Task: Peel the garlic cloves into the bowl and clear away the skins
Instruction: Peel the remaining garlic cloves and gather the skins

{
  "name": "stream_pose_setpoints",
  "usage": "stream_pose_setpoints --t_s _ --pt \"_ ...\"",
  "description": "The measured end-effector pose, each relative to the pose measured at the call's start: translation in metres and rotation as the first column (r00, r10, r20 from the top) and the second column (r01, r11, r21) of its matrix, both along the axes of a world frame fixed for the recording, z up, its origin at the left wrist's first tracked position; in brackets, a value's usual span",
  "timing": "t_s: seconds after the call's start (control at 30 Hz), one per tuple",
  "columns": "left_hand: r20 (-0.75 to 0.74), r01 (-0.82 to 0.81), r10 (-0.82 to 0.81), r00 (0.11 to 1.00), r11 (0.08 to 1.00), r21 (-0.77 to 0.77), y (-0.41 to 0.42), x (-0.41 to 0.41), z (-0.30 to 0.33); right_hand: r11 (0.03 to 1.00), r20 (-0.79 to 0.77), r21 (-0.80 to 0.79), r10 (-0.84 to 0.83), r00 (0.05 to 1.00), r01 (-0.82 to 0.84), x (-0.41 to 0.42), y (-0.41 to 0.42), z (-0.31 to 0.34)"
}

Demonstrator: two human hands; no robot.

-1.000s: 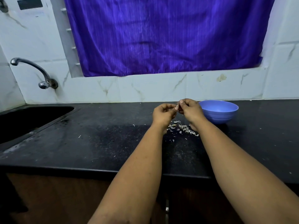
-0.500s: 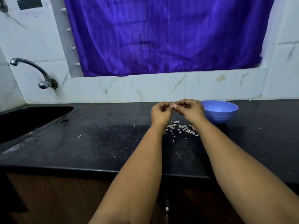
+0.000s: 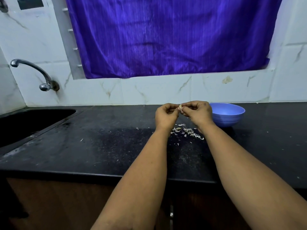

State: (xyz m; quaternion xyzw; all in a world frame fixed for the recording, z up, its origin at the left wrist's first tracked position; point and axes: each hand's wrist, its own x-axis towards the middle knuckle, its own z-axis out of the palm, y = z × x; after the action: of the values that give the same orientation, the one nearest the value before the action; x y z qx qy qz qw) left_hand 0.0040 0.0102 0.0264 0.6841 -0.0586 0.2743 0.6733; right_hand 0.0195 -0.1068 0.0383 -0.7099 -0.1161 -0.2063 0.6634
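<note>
A: Biggest first. Purple curtain (image 3: 169,35) fills the window, white marble-look wall tiles (image 3: 149,90) under it.

B: Then the black desk (image 3: 99,146), speckled, with a dark sink (image 3: 31,123) sunk in at the far left and a chrome tap (image 3: 33,72) on the wall above it.

A: Brown cabinet front (image 3: 49,205) below the desk edge. Both forearms reach in from the bottom.

B: Blue bowl (image 3: 227,114) sits on the desk near the back wall, just beside the right hand. Can't tell what's inside.

A: Hands?

B: Left hand (image 3: 166,115) and right hand (image 3: 198,113) are raised above the desk, fingertips meeting. Each grip is curled tight, both pinching one garlic clove (image 3: 180,107) between them. The clove is pale and small, in the air left of the bowl.

A: Skins?

B: Garlic skins (image 3: 187,131) are piled loosely on the desk right under the hands, partly hidden by the right wrist. A few stray flecks lie scattered further left on the desk.
</note>
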Motion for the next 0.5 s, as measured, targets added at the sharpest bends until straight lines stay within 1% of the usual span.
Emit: stream_pose_setpoints --t_s 0.1,0.23,0.37,0.5 --pt "-0.025 0.031 -0.032 0.999 0.998 -0.047 -0.0007 -0.0016 0.0005 1.0 -0.003 0.004 0.009 1.0 -0.009 -0.001 0.0013 -0.0004" --pt "-0.069 0.084 -0.096 0.993 0.983 -0.16 -0.0029 -0.0046 0.0024 0.995 -0.045 0.084 0.061 0.997 -0.057 -0.0022 0.0006 0.0018" --pt "-0.106 0.141 -0.179 0.978 0.946 -0.29 -0.0028 -0.006 0.0055 0.971 -0.075 0.194 0.159 0.984 -0.142 -0.0039 0.0032 0.003" --pt "-0.12 0.186 -0.249 0.961 0.904 -0.384 -0.0019 -0.0085 0.0082 0.963 -0.089 0.227 0.171 0.981 -0.147 -0.0037 0.0047 0.0051"
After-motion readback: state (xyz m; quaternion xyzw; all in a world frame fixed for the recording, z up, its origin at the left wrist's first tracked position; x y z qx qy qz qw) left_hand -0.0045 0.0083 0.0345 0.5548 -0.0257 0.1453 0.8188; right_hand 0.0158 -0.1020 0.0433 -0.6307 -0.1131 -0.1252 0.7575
